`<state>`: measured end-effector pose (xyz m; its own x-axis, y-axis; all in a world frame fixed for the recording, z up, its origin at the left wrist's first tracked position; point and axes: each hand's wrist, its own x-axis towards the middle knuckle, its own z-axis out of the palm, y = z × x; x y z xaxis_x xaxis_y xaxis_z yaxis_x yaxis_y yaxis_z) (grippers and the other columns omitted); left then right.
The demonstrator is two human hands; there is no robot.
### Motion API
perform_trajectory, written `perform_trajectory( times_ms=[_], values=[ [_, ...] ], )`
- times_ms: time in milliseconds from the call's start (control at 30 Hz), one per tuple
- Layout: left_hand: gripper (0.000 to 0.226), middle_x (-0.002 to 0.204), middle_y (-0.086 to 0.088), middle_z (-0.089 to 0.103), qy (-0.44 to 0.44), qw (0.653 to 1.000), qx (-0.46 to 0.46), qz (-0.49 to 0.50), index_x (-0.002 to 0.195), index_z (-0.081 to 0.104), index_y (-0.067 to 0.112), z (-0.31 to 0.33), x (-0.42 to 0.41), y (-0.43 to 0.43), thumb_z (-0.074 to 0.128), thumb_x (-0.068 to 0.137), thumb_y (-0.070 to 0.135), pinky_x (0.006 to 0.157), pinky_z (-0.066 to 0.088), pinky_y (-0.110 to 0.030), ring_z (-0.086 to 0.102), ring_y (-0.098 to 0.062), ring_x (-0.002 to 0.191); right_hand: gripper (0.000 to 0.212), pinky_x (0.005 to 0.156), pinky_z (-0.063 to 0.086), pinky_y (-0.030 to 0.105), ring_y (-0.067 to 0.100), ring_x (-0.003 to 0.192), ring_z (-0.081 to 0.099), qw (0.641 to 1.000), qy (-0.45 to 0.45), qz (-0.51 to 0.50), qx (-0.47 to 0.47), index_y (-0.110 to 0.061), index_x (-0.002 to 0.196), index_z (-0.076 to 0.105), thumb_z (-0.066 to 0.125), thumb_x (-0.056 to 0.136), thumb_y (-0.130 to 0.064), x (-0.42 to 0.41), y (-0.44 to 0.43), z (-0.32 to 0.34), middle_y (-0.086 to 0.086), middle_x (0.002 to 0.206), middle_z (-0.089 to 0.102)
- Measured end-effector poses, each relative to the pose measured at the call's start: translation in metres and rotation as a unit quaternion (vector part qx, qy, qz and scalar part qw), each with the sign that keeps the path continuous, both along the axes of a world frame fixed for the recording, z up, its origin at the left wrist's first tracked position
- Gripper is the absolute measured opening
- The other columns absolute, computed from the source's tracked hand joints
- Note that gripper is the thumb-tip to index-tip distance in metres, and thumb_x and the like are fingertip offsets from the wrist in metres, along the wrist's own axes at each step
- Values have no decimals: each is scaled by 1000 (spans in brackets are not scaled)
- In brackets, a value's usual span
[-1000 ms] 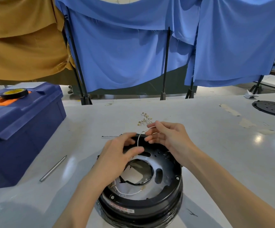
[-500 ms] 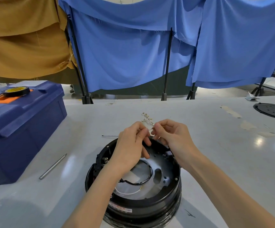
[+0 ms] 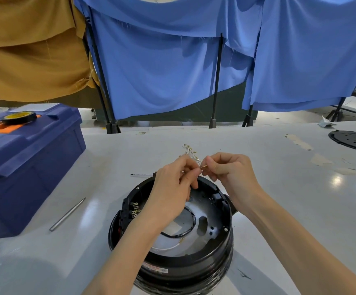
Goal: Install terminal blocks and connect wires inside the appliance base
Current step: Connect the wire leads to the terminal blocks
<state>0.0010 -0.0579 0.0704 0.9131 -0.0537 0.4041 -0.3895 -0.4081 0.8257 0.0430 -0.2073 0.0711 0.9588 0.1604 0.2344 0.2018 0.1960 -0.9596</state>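
Note:
The round black appliance base point(image 3: 213, 260) sits upside down on the table in front of me, its grey inner plate exposed. A black wire loop point(image 3: 190, 227) and a white wire point(image 3: 168, 248) lie inside it. A black terminal block with brass tabs point(image 3: 133, 208) is at its left inner wall. Above the base's far rim my left hand point(image 3: 172, 192) and my right hand point(image 3: 230, 173) meet fingertip to fingertip and pinch a small brass terminal point(image 3: 203, 166) on a thin wire. A small heap of brass terminals point(image 3: 190, 151) lies just beyond the hands.
A dark blue toolbox point(image 3: 23, 167) with a roll of black tape point(image 3: 18, 117) on top stands at the left. A metal rod point(image 3: 67, 213) lies beside it, and a thin screwdriver point(image 3: 142, 174) behind the base. A black perforated disc point(image 3: 353, 140) rests far right. Blue and ochre cloths hang behind the table.
My left hand has lifted from the base's inner plate to meet the right hand above the far rim. Both now pinch the small terminal together, and the white wire loop is no longer raised.

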Motion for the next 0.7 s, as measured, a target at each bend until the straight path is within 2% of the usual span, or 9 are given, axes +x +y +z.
perform_trajectory(
  times_ms=[133, 233, 300, 400, 467, 567, 633, 700],
  values=[
    [11, 63, -5, 61, 9, 1000, -17, -18, 87, 64, 16, -3, 0, 4, 57, 96, 15, 48, 35, -11, 45, 0, 47, 28, 56, 45, 20, 27, 68, 45, 1000, 11, 0, 2, -4, 66, 72, 62, 92, -10, 3, -6, -7, 18, 70, 60],
    [9, 63, 0, 63, -4, 1000, -6, -18, 94, 67, 24, -4, -1, 4, 60, 94, 19, 50, 43, -18, 55, -6, 54, 25, 67, 43, 26, 24, 71, 48, 999, -10, -22, -43, -6, 71, 74, 64, 92, -16, 5, -10, -12, 16, 72, 65],
    [9, 63, 4, 65, -15, 1000, 16, -18, 92, 69, 28, -5, -1, 4, 63, 93, 20, 58, 50, -24, 61, -11, 61, 23, 71, 40, 24, 11, 72, 55, 994, -18, -54, -89, -9, 76, 75, 64, 93, -20, 7, -13, -17, 11, 78, 71],
    [12, 64, 6, 65, -13, 998, 47, -27, 87, 69, 30, -9, -1, 5, 64, 91, 19, 65, 51, -25, 63, -12, 63, 15, 69, 44, 12, -6, 73, 62, 990, 5, -55, -133, -15, 83, 77, 67, 91, -22, 8, -17, -24, -5, 80, 74],
    [10, 65, 6, 65, -12, 995, 92, -28, 86, 68, 28, -13, 0, 5, 63, 91, 20, 70, 51, -28, 63, -10, 66, 8, 67, 48, 9, 2, 80, 69, 989, 28, -22, -140, -18, 90, 76, 69, 89, -22, 8, -20, -30, -4, 84, 76],
    [6, 69, 6, 63, 14, 984, 175, -29, 87, 62, 26, -23, 3, 6, 59, 92, 25, 74, 51, -40, 60, -11, 70, 14, 66, 53, 15, 12, 83, 73, 988, 59, 12, -142, -20, 103, 74, 69, 90, -19, 6, -20, -41, 2, 88, 77],
    [6, 75, 7, 63, 44, 971, 232, -26, 90, 60, 27, -31, 6, 6, 56, 94, 30, 75, 51, -43, 60, -12, 74, 16, 72, 55, 18, 12, 89, 72, 989, 60, 4, -138, -18, 105, 74, 66, 92, -15, 7, -19, -47, 2, 94, 77],
    [6, 77, 8, 64, 68, 967, 243, -35, 91, 59, 27, -36, 8, 6, 54, 95, 30, 77, 52, -44, 63, -14, 77, 17, 83, 55, 22, 11, 95, 70, 988, 56, -4, -142, -18, 107, 74, 65, 93, -15, 9, -20, -50, 0, 99, 76]
  ],
)
